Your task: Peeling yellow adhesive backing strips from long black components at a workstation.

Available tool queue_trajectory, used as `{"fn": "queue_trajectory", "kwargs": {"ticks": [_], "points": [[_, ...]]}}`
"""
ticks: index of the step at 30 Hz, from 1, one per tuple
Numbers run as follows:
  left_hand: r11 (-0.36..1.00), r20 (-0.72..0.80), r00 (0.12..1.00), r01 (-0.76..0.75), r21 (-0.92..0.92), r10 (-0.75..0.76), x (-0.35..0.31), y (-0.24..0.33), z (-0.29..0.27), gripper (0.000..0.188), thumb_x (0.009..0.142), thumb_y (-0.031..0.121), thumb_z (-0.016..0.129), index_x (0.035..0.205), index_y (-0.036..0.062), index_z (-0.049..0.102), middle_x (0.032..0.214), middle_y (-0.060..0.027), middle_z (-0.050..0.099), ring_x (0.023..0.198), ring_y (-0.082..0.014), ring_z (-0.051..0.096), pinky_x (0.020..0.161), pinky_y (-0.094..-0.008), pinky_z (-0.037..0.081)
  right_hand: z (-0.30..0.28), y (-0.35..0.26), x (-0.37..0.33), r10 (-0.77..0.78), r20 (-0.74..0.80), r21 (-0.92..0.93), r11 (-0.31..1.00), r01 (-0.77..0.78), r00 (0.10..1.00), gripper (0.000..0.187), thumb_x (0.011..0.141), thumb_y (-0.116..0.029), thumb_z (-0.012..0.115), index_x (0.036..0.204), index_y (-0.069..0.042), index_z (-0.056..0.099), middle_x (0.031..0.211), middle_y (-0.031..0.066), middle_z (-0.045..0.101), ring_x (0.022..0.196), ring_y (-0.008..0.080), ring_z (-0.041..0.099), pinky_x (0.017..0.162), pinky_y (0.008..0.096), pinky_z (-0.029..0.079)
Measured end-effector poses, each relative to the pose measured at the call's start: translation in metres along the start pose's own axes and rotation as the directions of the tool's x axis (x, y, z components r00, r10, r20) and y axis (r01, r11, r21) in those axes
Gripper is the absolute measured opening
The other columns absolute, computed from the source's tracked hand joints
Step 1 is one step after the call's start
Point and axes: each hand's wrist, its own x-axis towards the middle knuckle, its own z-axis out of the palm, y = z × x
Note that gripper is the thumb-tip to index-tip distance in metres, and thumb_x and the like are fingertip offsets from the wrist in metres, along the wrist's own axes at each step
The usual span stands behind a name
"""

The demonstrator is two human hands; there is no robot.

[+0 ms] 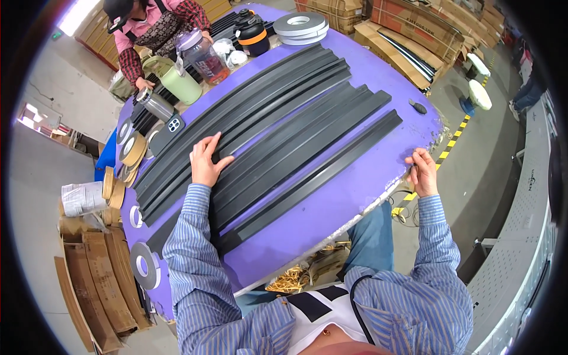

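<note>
Long black grooved strips (284,151) lie side by side on the purple tabletop (331,207), running from lower left to upper right. My left hand (207,163) is over the middle of these strips, thumb and fingers apart, with nothing visible in it; whether it touches them I cannot tell. A single narrow black strip (319,177) lies nearest to me, a little apart from the others. Just past the table's right edge, my right hand (422,171) is closed with fingers curled together; anything in it is hidden. A small dark tool (418,106) lies near the right corner.
Tape rolls (145,265) line the table's left edge; grey rolls (300,28) are stacked at the back. A phone (171,126), a steel flask (155,105) and bottles (204,56) stand beyond the strips. Across the table, a person (160,29) works. Cardboard (97,284) stands at left.
</note>
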Motion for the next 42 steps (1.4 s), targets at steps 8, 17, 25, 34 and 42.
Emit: {"fn": "queue_trajectory", "kwargs": {"ticks": [8,17,25,34,42], "points": [[0.994,0.168,0.98,0.099,0.052,-0.107,-0.065,0.081,-0.013,0.069,0.069,0.048,0.072,0.128,0.0179,0.052,0.132,-0.0115,0.045,0.121,-0.0306,0.041,0.099,-0.0444,0.031,0.042,-0.041,0.03,-0.115,-0.012,-0.42,0.902,0.1,0.993,0.021,0.085,-0.01,0.06,0.102,-0.004,0.049,0.107,0.0089,0.059,0.041,0.0076,0.046,0.04,0.0215,0.046],[0.999,0.286,0.958,0.009,0.041,-0.02,-0.104,0.088,-0.024,0.074,0.066,0.048,0.074,0.132,0.0264,0.048,0.143,-0.0122,0.033,0.131,-0.033,0.03,0.106,-0.0487,0.023,0.043,-0.027,0.071,0.026,0.103,-0.477,0.878,0.026,0.994,0.028,0.078,-0.002,0.066,0.1,-0.002,0.05,0.097,0.0047,0.055,0.044,0.0075,0.048,0.041,0.0238,0.048],[0.999,0.303,0.953,-0.01,0.031,0.0,-0.124,0.123,-0.045,0.072,0.068,0.041,0.074,0.132,0.0233,0.048,0.147,-0.0092,0.028,0.133,-0.0337,0.027,0.108,-0.0485,0.021,0.023,-0.038,0.03,0.037,0.121,-0.49,0.871,0.027,0.992,0.026,0.078,0.0,0.065,0.099,-0.001,0.049,0.094,0.0056,0.057,0.043,0.0065,0.047,0.04,0.0234,0.048],[0.995,0.311,0.947,-0.052,-0.083,0.075,-0.148,0.125,-0.05,0.051,0.081,0.039,0.062,0.126,0.0177,0.054,0.138,-0.007,0.043,0.132,-0.0307,0.031,0.109,-0.0485,0.02,0.026,-0.027,0.01,-0.022,0.17,-0.555,0.824,0.114,0.985,0.026,0.078,-0.001,0.066,0.099,0.0,0.05,0.097,0.0065,0.058,0.045,0.0069,0.049,0.041,0.0224,0.045],[0.992,0.165,0.98,0.119,-0.036,-0.112,-0.147,0.104,-0.043,0.048,0.079,0.04,0.064,0.121,0.0176,0.058,0.127,-0.0061,0.053,0.122,-0.028,0.042,0.102,-0.0452,0.03,0.022,-0.02,0.01,-0.09,0.139,-0.581,0.799,0.154,0.986,0.026,0.08,-0.002,0.064,0.101,-0.002,0.049,0.112,0.0072,0.058,0.046,0.0064,0.048,0.039,0.0203,0.042]]}}
